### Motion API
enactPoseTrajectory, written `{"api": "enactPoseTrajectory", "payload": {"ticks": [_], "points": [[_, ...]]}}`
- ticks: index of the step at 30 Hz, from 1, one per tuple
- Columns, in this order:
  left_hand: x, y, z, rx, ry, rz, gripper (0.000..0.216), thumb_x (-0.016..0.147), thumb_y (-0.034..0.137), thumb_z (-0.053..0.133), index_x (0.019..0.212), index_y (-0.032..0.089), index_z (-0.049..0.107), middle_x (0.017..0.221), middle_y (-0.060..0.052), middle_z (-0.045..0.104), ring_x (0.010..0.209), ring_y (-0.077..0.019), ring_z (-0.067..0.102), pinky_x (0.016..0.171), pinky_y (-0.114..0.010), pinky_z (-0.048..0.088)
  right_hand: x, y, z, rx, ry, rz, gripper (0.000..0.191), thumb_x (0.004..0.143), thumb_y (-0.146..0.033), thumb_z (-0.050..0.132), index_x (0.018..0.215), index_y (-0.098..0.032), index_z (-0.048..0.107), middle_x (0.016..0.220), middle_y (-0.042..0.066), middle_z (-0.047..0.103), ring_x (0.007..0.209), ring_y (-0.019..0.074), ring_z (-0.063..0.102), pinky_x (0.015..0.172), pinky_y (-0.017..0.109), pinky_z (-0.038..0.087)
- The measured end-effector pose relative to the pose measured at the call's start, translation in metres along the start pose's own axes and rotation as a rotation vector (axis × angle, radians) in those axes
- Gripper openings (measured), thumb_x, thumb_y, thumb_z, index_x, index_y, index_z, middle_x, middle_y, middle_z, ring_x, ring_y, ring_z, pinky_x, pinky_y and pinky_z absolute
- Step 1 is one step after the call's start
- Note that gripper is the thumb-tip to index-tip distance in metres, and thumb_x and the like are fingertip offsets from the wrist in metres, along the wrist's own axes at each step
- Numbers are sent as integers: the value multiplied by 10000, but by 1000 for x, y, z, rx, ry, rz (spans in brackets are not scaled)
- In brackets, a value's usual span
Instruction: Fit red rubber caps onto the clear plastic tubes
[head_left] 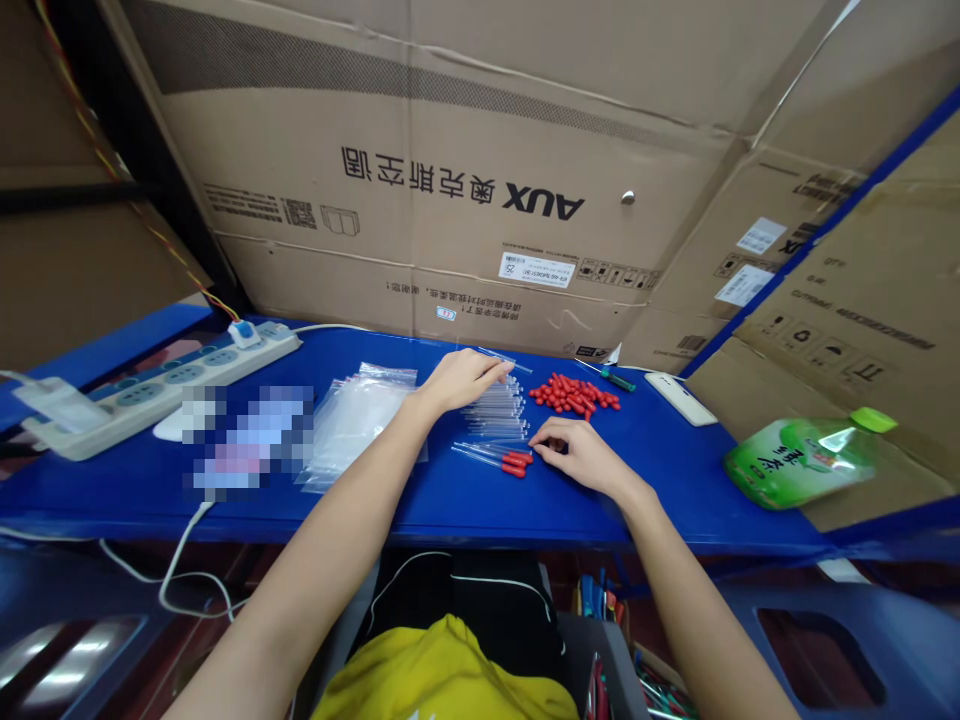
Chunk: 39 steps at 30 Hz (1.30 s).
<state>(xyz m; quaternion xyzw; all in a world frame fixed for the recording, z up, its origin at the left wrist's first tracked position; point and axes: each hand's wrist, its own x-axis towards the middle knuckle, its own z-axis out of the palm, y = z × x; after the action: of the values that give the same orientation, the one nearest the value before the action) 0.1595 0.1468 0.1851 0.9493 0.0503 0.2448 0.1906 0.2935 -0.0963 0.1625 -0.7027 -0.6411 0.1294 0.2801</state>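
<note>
My left hand (466,380) reaches over the top of a pile of thin clear rods (496,412), thumb and fingers closed around one clear rod (517,365) at its far end. Close to the table's near side, my right hand (574,452) is curled, with thumb and forefinger drawn together. Its fingertips are right beside the ends of several clear rods fitted with red handles (514,464); whether they grip anything is hidden. Behind the right hand lies a heap of loose red handles (574,395).
Clear plastic bags (352,425) are stacked left of the rods. Farther left are a blurred phone (255,440) and a power strip (180,380). A screwdriver (619,380), a white phone (680,398) and a green bottle (799,460) lie right. Cardboard (465,120) walls the back.
</note>
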Motion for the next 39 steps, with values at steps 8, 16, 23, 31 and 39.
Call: {"api": "enactPoseTrajectory", "payload": {"ticks": [8,16,23,31,39], "points": [[-1,2,-1,20,-12,6,575,1067,545,332,929,220,787,933,-54,787,894,-226,717,769,-294,455,3,-1,3,-15,-12,5,110,914,-212,661,916,-220,771,884,27,698,689,145,585,660,279,452],[-2,8,-1,25,-19,55,559,1050,566,370,901,200,766,852,-57,759,801,-210,688,694,-286,419,0,-2,0,-172,38,52,138,795,-99,631,876,-201,678,822,13,688,705,156,600,663,269,433],[-2,34,14,-53,-142,247,430,979,604,536,1055,231,737,1028,-38,752,873,-201,683,712,-282,422,3,1,-4,-49,131,41,82,812,-148,628,855,-218,634,715,-14,657,657,158,619,661,273,466],[2,41,28,-32,-224,268,290,1077,355,403,1108,225,661,896,-36,753,819,-209,694,684,-287,404,12,-5,-23,137,314,22,197,887,-319,650,1065,-238,626,882,26,744,736,185,666,724,314,529],[0,36,24,-21,-100,167,205,1082,331,371,1104,207,532,983,-64,719,834,-223,677,673,-300,397,-13,52,-35,-329,256,433,240,903,-460,649,970,-240,580,671,-6,676,625,203,657,590,283,399]]}}
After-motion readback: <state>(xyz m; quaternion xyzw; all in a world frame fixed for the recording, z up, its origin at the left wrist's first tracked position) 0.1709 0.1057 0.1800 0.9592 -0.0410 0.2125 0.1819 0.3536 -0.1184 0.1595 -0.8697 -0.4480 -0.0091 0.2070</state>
